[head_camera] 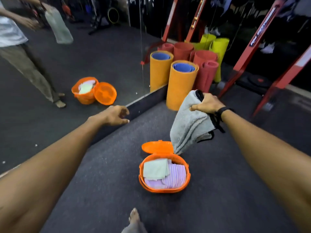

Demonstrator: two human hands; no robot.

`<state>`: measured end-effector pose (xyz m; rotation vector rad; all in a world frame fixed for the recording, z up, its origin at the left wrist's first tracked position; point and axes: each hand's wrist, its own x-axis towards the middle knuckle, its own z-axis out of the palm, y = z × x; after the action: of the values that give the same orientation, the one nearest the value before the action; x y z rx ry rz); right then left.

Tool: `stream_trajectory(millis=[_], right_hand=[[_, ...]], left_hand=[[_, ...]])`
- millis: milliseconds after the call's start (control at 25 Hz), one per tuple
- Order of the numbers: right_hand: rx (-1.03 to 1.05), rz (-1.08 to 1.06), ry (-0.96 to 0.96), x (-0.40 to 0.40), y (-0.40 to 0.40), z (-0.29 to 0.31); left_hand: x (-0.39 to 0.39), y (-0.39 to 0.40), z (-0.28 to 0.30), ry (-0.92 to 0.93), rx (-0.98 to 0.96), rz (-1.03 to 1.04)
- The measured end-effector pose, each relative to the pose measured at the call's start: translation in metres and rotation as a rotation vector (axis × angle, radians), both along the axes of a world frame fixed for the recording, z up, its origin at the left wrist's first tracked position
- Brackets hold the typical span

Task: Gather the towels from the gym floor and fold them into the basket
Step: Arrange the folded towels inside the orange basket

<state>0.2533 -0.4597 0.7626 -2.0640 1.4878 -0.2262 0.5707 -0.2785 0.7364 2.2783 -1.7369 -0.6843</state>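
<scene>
R hand [207, 105] fingers clamped on grey towel [190, 125], above basket [164, 190] | L hand [116, 115] loose, holding nothing

towels [164, 172] in basket [188, 175] — mats [180, 84] behind

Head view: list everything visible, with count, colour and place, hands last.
basket: one, orange, on the floor at centre, full
lid: one, orange, open behind the basket
folded towels: two in the basket, pale green on the left, purple striped on the right
grey towel: one, black-edged, hanging above the basket
rolled mats: several, orange, red and yellow, upright by the mirror
mirror: one, on the left wall, reflecting the person and basket
frame: red bars, right rear
foot: one, bottom centre
left hand: empty, fingers relaxed
right hand: grips the grey towel
</scene>
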Motion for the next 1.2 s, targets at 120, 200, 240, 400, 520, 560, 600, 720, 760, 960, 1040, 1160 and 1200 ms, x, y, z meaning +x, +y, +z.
stream_trajectory(millis=[120, 200, 240, 400, 520, 560, 600, 720, 760, 960, 1040, 1160, 1200], right_hand=[[0.06, -0.097, 0.131, -0.014, -0.012, -0.055], [0.101, -0.162, 0.213, -0.019, -0.018, -0.091], [0.13, -0.187, 0.25, -0.018, -0.02, -0.111], [0.25, -0.242, 0.322, -0.006, -0.016, -0.204], [0.358, -0.183, 0.247, 0.011, -0.009, -0.29], [0.396, -0.152, 0.189, 0.015, -0.008, -0.32], [0.432, -0.129, 0.133, 0.017, -0.009, -0.351], [0.582, -0.11, 0.034, 0.01, -0.024, -0.445], [0.625, -0.1, 0.026, 0.005, -0.032, -0.482], [0.337, 0.392, 0.425, -0.003, -0.04, -0.663], [0.179, 0.623, 0.479, 0.003, -0.029, -0.715], [0.026, 0.702, 0.523, 0.0, -0.019, -0.76], [0.008, 0.718, 0.546, -0.003, -0.016, -0.769]], left_hand=[[0.012, -0.007, -0.053, 0.038, 0.086, -0.005], [0.023, -0.014, -0.088, 0.067, 0.158, 0.014], [0.029, -0.019, -0.106, 0.08, 0.191, 0.021], [0.044, -0.044, -0.196, 0.103, 0.33, -0.017], [0.047, -0.055, -0.266, 0.149, 0.409, -0.026], [0.047, -0.058, -0.294, 0.155, 0.438, -0.033], [0.046, -0.062, -0.323, 0.15, 0.458, -0.051], [0.025, -0.071, -0.418, 0.119, 0.46, -0.097], [0.014, -0.075, -0.454, 0.104, 0.454, -0.107], [-0.047, -0.103, -0.625, -0.059, 0.477, -0.333], [-0.068, -0.108, -0.678, -0.135, 0.482, -0.407], [-0.085, -0.097, -0.731, -0.204, 0.429, -0.434], [-0.089, -0.09, -0.744, -0.218, 0.382, -0.428]])
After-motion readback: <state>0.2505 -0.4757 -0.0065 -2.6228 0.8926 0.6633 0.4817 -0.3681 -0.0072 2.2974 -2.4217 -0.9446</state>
